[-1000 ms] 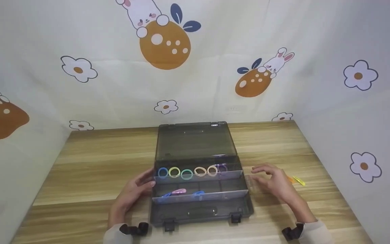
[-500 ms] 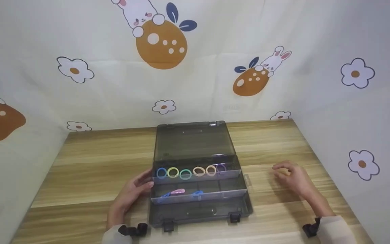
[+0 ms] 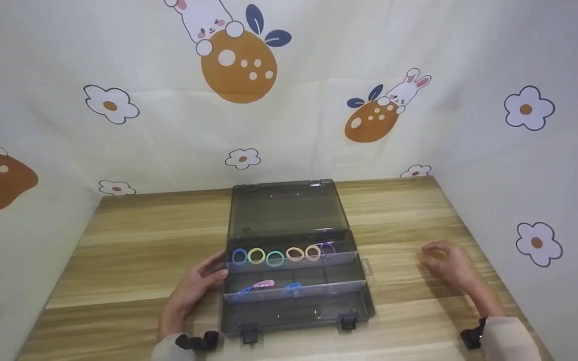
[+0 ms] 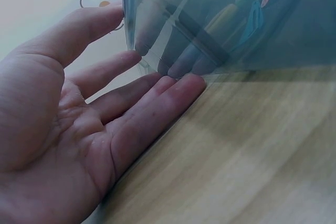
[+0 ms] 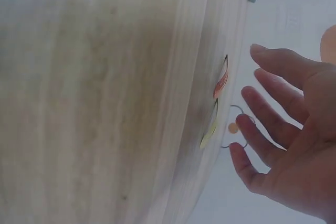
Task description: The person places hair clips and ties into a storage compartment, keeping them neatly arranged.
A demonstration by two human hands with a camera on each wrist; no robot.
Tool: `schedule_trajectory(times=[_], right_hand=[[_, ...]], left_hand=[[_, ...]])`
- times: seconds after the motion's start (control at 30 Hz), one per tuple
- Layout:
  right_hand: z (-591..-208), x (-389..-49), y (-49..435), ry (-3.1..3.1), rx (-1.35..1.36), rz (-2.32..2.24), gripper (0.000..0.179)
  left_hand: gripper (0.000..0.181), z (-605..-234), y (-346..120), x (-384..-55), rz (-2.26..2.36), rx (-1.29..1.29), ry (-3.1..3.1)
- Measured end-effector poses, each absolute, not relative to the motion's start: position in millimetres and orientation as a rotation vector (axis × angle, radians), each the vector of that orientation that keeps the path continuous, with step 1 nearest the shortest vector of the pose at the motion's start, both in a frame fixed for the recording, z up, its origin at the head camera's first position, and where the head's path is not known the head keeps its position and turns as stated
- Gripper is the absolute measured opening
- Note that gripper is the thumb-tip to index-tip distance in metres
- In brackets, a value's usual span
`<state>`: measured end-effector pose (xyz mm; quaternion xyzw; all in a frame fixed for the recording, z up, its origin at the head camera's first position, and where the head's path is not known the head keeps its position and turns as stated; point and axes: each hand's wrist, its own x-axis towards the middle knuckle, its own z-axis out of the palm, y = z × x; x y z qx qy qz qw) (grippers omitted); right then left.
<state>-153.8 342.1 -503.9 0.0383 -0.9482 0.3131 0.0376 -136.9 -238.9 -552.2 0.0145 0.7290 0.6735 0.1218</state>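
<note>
A dark see-through divider box (image 3: 299, 318) lies on the table with its lid (image 3: 289, 208) folded back. Several coloured hair ties (image 3: 275, 258) line its far row. In the middle row are a pink hair clip (image 3: 264, 284), a blue hair clip (image 3: 293, 286) and another blue one. My left hand (image 3: 196, 286) rests its fingertips against the box's left wall, as the left wrist view also shows. To the right of the box, my right hand (image 3: 452, 265) hovers over the table, holding nothing, fingers loosely bent. Beyond it, the right wrist view shows an orange hair clip (image 5: 221, 80) and a yellow hair clip (image 5: 210, 130).
The wood-grain table (image 3: 143, 240) extends on both sides of the box. A cloth wall (image 3: 168, 130) printed with rabbits and flowers encloses it at the back and sides. A clear tab-like piece (image 3: 367, 266) lies against the box's right side.
My right hand has moved right, away from the box's side, and now hides the loose clips from the head view. My left hand and the box stay in place.
</note>
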Motion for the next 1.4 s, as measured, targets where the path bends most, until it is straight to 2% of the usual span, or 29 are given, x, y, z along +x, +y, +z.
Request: schedule_trajectory(times=[0.2,0.33,0.6,1.13,1.4], right_hand=[[-507.5,-155.7,352.3,-3.021,0.136,0.906,0.036],[-507.8,-157.6,354.6,-3.065,0.143,0.85,0.032],[-509.3,-159.4,352.0,-3.024,0.195,0.762,0.012],[-510.8,-164.8,350.5,-3.035,0.161,0.737,0.006],[-491.8,-162.8,329.0,-2.962,0.109,0.842,0.01]], left_hand=[[0.065,-552.2,-239.0,-136.7,1.97,0.049,2.124],[0.066,-552.3,-239.9,-136.3,1.981,0.078,2.098],[0.067,-554.2,-240.9,-135.8,1.983,0.084,2.082],[0.069,-552.2,-240.3,-136.5,1.978,0.136,2.072],[0.068,-552.0,-240.1,-135.9,1.968,0.107,2.112]])
